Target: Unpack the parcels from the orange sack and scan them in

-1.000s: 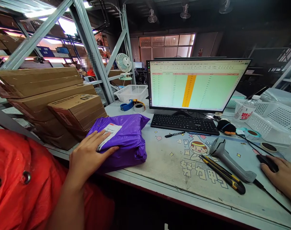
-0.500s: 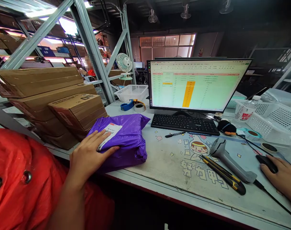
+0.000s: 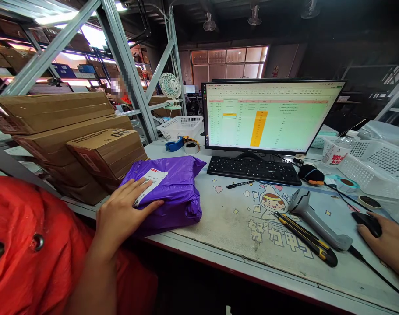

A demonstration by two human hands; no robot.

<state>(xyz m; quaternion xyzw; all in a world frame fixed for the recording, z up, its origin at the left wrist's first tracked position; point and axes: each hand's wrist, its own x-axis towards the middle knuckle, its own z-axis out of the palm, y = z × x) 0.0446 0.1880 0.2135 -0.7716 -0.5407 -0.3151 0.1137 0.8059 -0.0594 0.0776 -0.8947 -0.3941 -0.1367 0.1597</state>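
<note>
My left hand (image 3: 125, 212) lies flat on a purple plastic mailer (image 3: 173, 192), fingers spread beside and partly over its white label (image 3: 153, 181). The mailer rests at the front edge of the desk, bulging and wrinkled. At the far right, my right hand (image 3: 388, 238) is curved over a black computer mouse (image 3: 366, 223); some of its fingers are hidden. A grey barcode scanner (image 3: 320, 223) and a yellow-black utility knife (image 3: 306, 238) lie on the printed desk mat (image 3: 219, 227), left of the mouse.
Cardboard boxes (image 3: 54, 109) are stacked at the left beside a metal rack post. Behind the mat stand a keyboard (image 3: 252, 169) and a monitor (image 3: 271, 118) showing a spreadsheet. Tape rolls (image 3: 191, 147), a bottle (image 3: 340, 148) and white baskets (image 3: 376, 162) sit around them.
My right hand and the mouse have shifted very slightly to the right. My left hand and the purple mailer have stayed in place.
</note>
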